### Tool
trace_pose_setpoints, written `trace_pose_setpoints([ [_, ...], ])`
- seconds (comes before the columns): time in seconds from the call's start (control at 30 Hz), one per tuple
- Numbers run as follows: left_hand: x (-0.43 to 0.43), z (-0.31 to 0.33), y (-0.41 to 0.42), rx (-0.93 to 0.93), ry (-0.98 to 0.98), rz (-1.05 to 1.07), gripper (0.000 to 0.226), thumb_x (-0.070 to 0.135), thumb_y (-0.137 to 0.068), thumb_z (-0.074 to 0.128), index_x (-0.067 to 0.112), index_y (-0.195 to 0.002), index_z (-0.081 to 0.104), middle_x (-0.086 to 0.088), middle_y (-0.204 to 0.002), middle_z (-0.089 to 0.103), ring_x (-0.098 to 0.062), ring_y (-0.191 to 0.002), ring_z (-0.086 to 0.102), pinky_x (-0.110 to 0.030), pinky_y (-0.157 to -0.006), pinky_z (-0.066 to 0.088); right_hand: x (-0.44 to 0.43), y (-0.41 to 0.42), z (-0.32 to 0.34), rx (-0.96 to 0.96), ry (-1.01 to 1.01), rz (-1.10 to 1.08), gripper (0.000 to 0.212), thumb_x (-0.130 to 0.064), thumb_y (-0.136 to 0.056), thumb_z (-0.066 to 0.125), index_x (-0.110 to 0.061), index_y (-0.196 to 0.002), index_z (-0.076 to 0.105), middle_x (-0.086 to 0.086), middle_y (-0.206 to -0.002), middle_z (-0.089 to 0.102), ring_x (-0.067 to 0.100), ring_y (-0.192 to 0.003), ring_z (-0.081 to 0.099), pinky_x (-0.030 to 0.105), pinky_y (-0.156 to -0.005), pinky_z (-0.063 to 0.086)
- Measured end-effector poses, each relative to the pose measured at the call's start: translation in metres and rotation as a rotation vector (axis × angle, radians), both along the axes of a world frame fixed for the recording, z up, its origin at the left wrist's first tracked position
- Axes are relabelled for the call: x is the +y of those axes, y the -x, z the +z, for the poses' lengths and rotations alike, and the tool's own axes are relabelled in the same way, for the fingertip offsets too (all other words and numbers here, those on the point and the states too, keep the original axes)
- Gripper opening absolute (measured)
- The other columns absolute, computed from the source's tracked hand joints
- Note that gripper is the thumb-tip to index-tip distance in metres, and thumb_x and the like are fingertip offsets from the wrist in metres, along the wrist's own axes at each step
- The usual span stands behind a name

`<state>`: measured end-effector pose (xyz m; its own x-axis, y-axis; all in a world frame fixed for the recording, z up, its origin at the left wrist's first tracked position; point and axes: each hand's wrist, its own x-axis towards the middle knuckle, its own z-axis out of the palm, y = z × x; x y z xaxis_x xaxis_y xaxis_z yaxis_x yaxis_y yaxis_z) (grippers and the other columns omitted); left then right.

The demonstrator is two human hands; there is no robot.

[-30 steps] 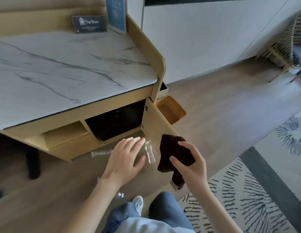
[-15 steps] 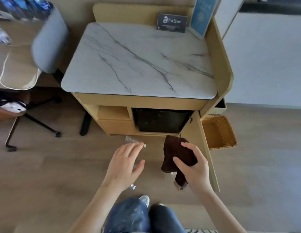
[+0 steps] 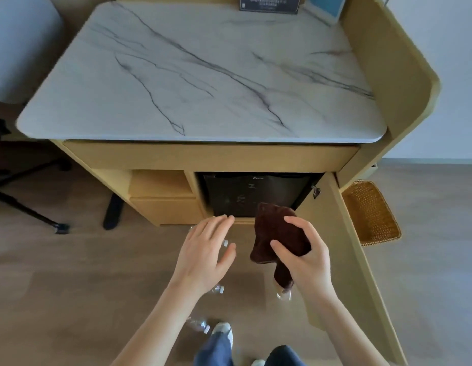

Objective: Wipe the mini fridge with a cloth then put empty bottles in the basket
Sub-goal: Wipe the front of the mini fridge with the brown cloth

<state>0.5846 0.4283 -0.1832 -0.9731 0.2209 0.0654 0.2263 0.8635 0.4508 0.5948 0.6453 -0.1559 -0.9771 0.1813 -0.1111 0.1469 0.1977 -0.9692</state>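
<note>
The view has closed in on the bench (image 3: 203, 75) since half a second ago, and the cloth (image 3: 275, 233) now overlaps the lower right corner of the mini fridge (image 3: 242, 194) front instead of hanging below it. There is one dark brown cloth; the right hand (image 3: 307, 262) grasps it, thumb and fingers curled round its bunched middle, and a tail hangs below. The left hand (image 3: 206, 257) is released, fingers straight and spread above the floor, holding nothing. One black mini fridge sits closed in the cabinet recess under the marble top. One empty wicker basket (image 3: 369, 215) stands on the floor to the right, beyond the open cabinet door (image 3: 345, 247), which stands between it and the hands. Bits of clear bottles (image 3: 198, 324) show on the floor at four spots: by the left fingertips, under the left wrist, below the hanging cloth, and beside the white shoe (image 3: 223, 329). The hands cover most of them, so the exact count cannot be told. Two cards stand at the back of the bench, one dark (image 3: 269, 3) and one blue (image 3: 327, 6). A chair base (image 3: 31, 207) lies to the left
</note>
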Motion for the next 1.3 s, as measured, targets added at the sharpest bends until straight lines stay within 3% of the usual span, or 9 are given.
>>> trace_pose_setpoints([
  [0.1, 0.002, -0.085, 0.028, 0.036, -0.008, 0.004, 0.055, 0.043, -0.095, 0.038, 0.020, -0.143, 0.050, 0.006, -0.141, 0.054, -0.014, -0.132, 0.048, -0.035, -0.106, 0.045, -0.007, 0.030, -0.080, 0.018, 0.047, -0.028, 0.044, -0.005, -0.078, 0.081, -0.030, -0.111, 0.066, -0.012, -0.104, 0.066, 0.003, -0.098, 0.064, 0.018, -0.068, 0.056],
  [0.33, 0.007, -0.271, 0.076, 0.129, 0.046, 0.009, 0.055, 0.045, -0.094, 0.037, 0.021, -0.140, 0.054, 0.005, -0.138, 0.057, -0.016, -0.128, 0.053, -0.033, -0.104, 0.043, -0.014, 0.088, -0.262, 0.103, 0.044, -0.002, 0.042, -0.010, -0.078, 0.082, -0.033, -0.110, 0.066, -0.022, -0.102, 0.066, 0.003, -0.101, 0.064, 0.022, -0.078, 0.059],
  [0.53, 0.004, -0.371, 0.121, 0.319, 0.129, -0.019, 0.050, 0.043, -0.093, 0.040, 0.022, -0.135, 0.058, 0.008, -0.130, 0.062, -0.012, -0.121, 0.057, -0.030, -0.100, 0.046, -0.020, 0.120, -0.361, 0.243, 0.025, 0.014, 0.043, -0.006, -0.074, 0.084, -0.033, -0.104, 0.069, -0.030, -0.101, 0.067, -0.009, -0.100, 0.061, 0.005, -0.078, 0.047],
  [0.63, -0.002, -0.382, 0.142, 0.416, 0.105, -0.044, 0.048, 0.040, -0.095, 0.043, 0.019, -0.135, 0.058, 0.007, -0.130, 0.061, -0.013, -0.122, 0.055, -0.033, -0.100, 0.050, -0.017, 0.131, -0.377, 0.305, 0.044, 0.026, 0.043, -0.007, -0.075, 0.083, -0.034, -0.104, 0.069, -0.029, -0.102, 0.067, -0.008, -0.101, 0.062, 0.008, -0.080, 0.049],
  [0.77, 0.000, -0.358, 0.163, 0.559, 0.071, -0.054, 0.047, 0.036, -0.096, 0.046, 0.014, -0.135, 0.058, 0.004, -0.131, 0.060, -0.015, -0.123, 0.053, -0.031, -0.103, 0.044, -0.011, 0.131, -0.372, 0.370, 0.035, 0.024, 0.044, -0.010, -0.074, 0.084, -0.037, -0.106, 0.070, -0.024, -0.111, 0.067, 0.000, -0.107, 0.062, 0.027, -0.093, 0.054],
  [0.87, 0.007, -0.330, 0.178, 0.643, 0.083, -0.065, 0.047, 0.035, -0.095, 0.048, 0.013, -0.136, 0.058, 0.002, -0.133, 0.060, -0.016, -0.125, 0.051, -0.027, -0.108, 0.036, -0.005, 0.126, -0.361, 0.354, 0.050, 0.019, 0.046, -0.013, -0.074, 0.085, -0.039, -0.109, 0.069, -0.021, -0.110, 0.068, 0.005, -0.105, 0.064, 0.038, -0.092, 0.056],
  [1.03, 0.011, -0.301, 0.205, 0.745, 0.148, -0.081, 0.050, 0.035, -0.094, 0.054, 0.012, -0.138, 0.056, -0.002, -0.138, 0.057, -0.020, -0.131, 0.049, -0.034, -0.116, 0.030, 0.007, 0.122, -0.344, 0.369, 0.037, 0.027, 0.047, -0.015, -0.072, 0.086, -0.046, -0.102, 0.068, -0.025, -0.106, 0.066, -0.002, -0.101, 0.062, 0.023, -0.083, 0.057],
  [1.2, 0.012, -0.296, 0.227, 0.713, 0.236, -0.044, 0.059, 0.042, -0.093, 0.046, 0.015, -0.145, 0.048, -0.001, -0.147, 0.050, -0.022, -0.139, 0.043, -0.042, -0.121, 0.026, 0.019, 0.124, -0.333, 0.428, 0.029, -0.031, 0.047, -0.010, -0.072, 0.085, -0.041, -0.104, 0.070, -0.020, -0.106, 0.069, 0.006, -0.102, 0.066, 0.034, -0.086, 0.059],
  [1.3, 0.010, -0.291, 0.234, 0.688, 0.249, -0.002, 0.061, 0.044, -0.093, 0.051, 0.017, -0.147, 0.045, -0.001, -0.151, 0.047, -0.023, -0.142, 0.039, -0.043, -0.122, 0.021, 0.032, 0.125, -0.305, 0.516, 0.056, -0.055, 0.046, -0.005, -0.074, 0.083, -0.037, -0.103, 0.071, -0.019, -0.103, 0.070, 0.005, -0.098, 0.067, 0.029, -0.079, 0.059],
])
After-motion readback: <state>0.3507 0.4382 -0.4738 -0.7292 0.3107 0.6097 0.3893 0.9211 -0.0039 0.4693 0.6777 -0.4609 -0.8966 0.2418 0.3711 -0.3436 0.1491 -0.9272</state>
